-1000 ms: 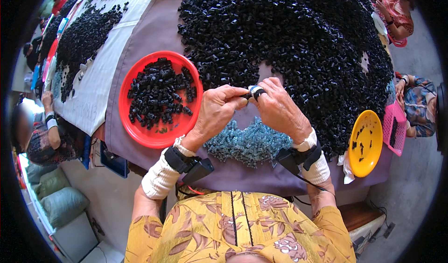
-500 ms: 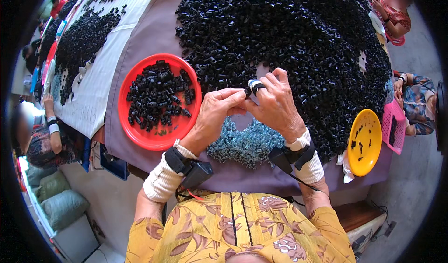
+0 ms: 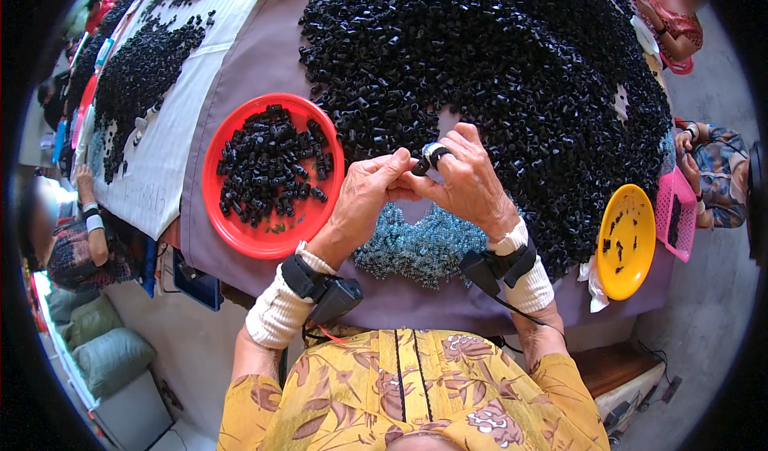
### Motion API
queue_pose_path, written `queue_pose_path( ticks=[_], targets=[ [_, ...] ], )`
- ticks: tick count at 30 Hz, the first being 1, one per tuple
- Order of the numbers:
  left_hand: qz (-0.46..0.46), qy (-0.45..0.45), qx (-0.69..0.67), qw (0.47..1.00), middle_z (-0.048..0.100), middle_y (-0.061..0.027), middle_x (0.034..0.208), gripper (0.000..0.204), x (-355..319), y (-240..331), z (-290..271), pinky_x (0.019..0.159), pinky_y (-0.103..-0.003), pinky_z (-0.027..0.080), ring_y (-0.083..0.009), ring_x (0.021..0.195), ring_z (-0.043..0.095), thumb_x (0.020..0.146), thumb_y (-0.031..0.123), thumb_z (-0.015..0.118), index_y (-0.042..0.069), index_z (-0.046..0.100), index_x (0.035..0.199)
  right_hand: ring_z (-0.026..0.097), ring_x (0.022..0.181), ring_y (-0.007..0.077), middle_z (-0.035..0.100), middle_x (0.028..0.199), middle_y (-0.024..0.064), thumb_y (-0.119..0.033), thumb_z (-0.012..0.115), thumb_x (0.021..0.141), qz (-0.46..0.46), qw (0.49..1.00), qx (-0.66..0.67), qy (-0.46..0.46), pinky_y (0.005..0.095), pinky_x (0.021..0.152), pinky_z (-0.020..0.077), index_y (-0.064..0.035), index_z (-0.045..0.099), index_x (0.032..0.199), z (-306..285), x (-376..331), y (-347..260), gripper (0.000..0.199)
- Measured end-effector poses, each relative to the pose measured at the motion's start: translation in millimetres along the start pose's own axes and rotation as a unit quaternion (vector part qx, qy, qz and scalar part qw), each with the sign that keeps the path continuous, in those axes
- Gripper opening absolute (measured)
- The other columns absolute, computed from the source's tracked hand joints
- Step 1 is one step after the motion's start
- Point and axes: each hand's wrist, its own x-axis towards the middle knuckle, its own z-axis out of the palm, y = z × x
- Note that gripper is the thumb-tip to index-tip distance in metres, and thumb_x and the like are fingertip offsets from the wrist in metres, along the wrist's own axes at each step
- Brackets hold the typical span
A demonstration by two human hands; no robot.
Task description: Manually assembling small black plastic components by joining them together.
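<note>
At the far left, a co-worker's hand (image 3: 85, 180) rests at the edge of a white cloth (image 3: 172, 143), on which small black parts lie in loose dark heaps (image 3: 148, 59). Next comes the worktop (image 3: 256, 59) under a purple cover. Near its left corner stands a round red plate (image 3: 264, 239), partly filled with black pieces (image 3: 272, 159) and with bare red showing around them. Just right of the plate, above the middle of the worktop's near edge, is the person's left hand (image 3: 362, 193), its thumb and fingers drawn together up against the right fingertips; whether they hold anything is hidden. Between the two hands is a small black part (image 3: 420, 167), pinched by the thumb and forefinger of the right hand (image 3: 474, 180), which wears a black and a pale band (image 3: 438, 156) on one finger. Below the hands, near the near edge, lies a heap of fine bluish coils (image 3: 418, 247). Behind the hands, a large mound of black parts (image 3: 480, 59) spreads to the worktop's far and right edges. At the near right corner, a yellow plate (image 3: 624, 281) carries a few black bits (image 3: 618, 247), with crumpled white paper (image 3: 596, 291) beside it. A pink basket (image 3: 666, 207) sits just beyond, near a second co-worker (image 3: 716, 175).
</note>
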Motion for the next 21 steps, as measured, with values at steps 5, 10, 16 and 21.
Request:
queue_pose_path(
  ticks=[5,10,16,21],
  targets=[
    [0.001,-0.028,0.01,1.0,0.064,-0.0076,0.085,0.025,-1.3,2.4,3.3,0.074,-0.031,0.053,-0.0149,0.078,0.063,0.092,0.023,0.053,0.0,0.061,0.096,0.055,0.066,0.0252,0.055,0.065,0.0107,-0.016,0.07,0.064,-0.009,1.0,0.021,0.012,0.0368,0.076,0.0426,-0.0016,0.057,0.061,2.1,-1.0,1.4,0.019],
    [0.0,-0.046,0.024,0.999,0.063,-0.005,0.087,0.02,-1.7,1.3,1.1,0.073,-0.03,0.054,-0.0133,0.078,0.063,0.09,0.018,0.054,0.0,0.061,0.095,0.053,0.065,0.0248,0.053,0.064,0.0096,-0.015,0.069,0.061,-0.046,0.998,0.024,0.026,0.036,0.075,0.0423,-0.0022,0.055,0.06,6.0,1.0,-0.6,0.019],
    [0.01,-0.058,0.04,0.997,0.063,-0.005,0.083,0.018,-2.7,0.1,-2.2,0.07,-0.028,0.054,-0.0127,0.077,0.063,0.089,0.015,0.054,0.0,0.063,0.091,0.052,0.064,0.0229,0.053,0.063,0.0085,-0.017,0.069,0.063,-0.027,1.0,0.004,0.005,0.0376,0.075,0.0401,-0.0036,0.055,0.058,5.0,-0.7,-2.3,0.02],
    [0.002,-0.055,0.049,0.997,0.064,-0.0058,0.085,0.02,-4.6,0.7,-2.4,0.069,-0.027,0.054,-0.0124,0.076,0.063,0.089,0.016,0.053,-0.001,0.063,0.092,0.052,0.064,0.0213,0.053,0.063,0.0068,-0.02,0.068,0.067,-0.033,0.999,-0.005,-0.007,0.0377,0.077,0.0398,-0.004,0.056,0.06,3.0,0.1,-4.1,0.021]
  ],
)
